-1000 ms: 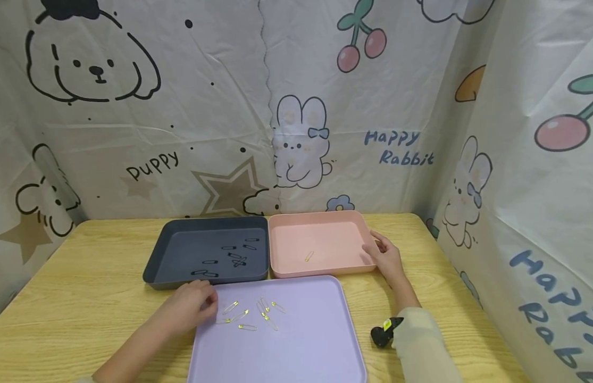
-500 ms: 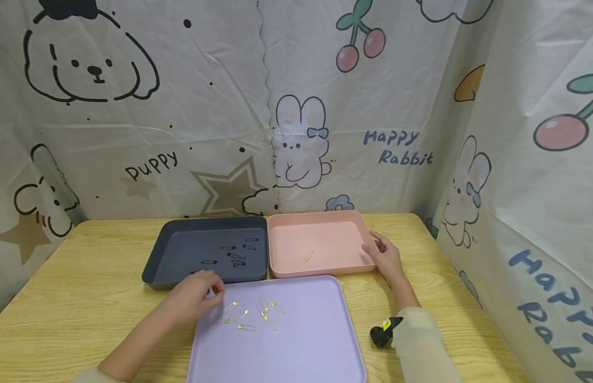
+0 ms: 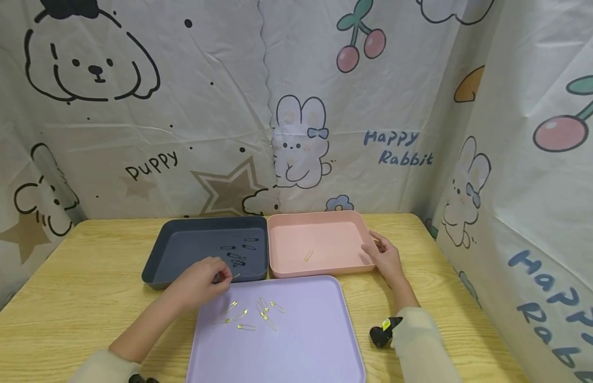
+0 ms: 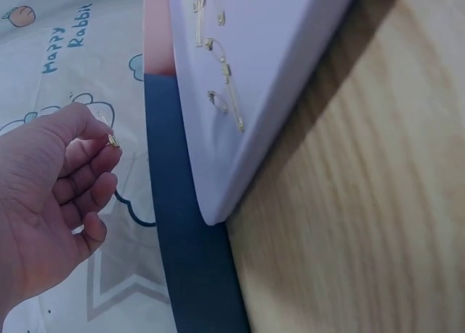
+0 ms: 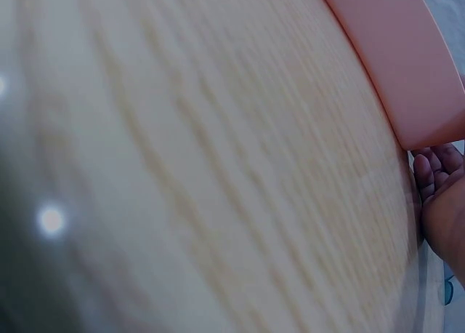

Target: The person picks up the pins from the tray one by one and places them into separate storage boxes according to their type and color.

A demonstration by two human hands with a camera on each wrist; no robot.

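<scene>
My left hand (image 3: 200, 282) is over the front edge of the dark grey tray (image 3: 181, 247). Between thumb and index finger it pinches a gold safety pin (image 4: 112, 140), seen best in the left wrist view. Several black safety pins (image 3: 237, 262) lie in that dark tray, partly hidden by the hand. On the lilac tray (image 3: 301, 356) in front are several gold safety pins (image 3: 247, 327). At the right side of the pink tray (image 3: 334, 239) my right hand (image 3: 387, 260) holds the rim, thumb over it and fingers outside. One gold safety pin (image 3: 308, 256) lies inside the pink tray.
The dark and pink trays stand side by side at the back of the wooden table (image 3: 105, 255), with the lilac tray before them. A printed curtain (image 3: 219, 96) rises behind and on both sides. A black wrist device (image 3: 383, 334) sits by the right sleeve.
My left hand has moved from the lilac tray's left edge up and right to over the dark tray, carrying the gold safety pin. The right hand stays at the pink tray.
</scene>
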